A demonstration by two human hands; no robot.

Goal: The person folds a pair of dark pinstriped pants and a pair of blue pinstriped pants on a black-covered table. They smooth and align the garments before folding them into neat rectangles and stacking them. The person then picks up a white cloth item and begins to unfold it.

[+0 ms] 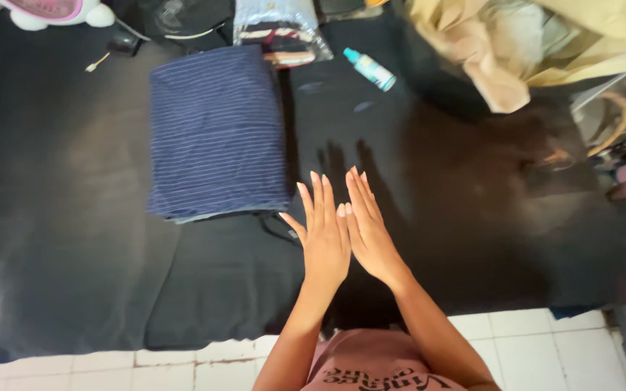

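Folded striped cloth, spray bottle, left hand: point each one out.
folded navy striped cloth (215, 130), head view, middle of its top face.
small spray bottle (371, 70), head view, on its white body.
left hand (324, 242), head view, back of the hand.

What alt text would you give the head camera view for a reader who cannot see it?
A person's left hand and right hand are held flat, side by side, empty, over a black cloth spread on a white tiled floor. A folded blue striped garment lies just left of them, a small teal-capped bottle beyond.
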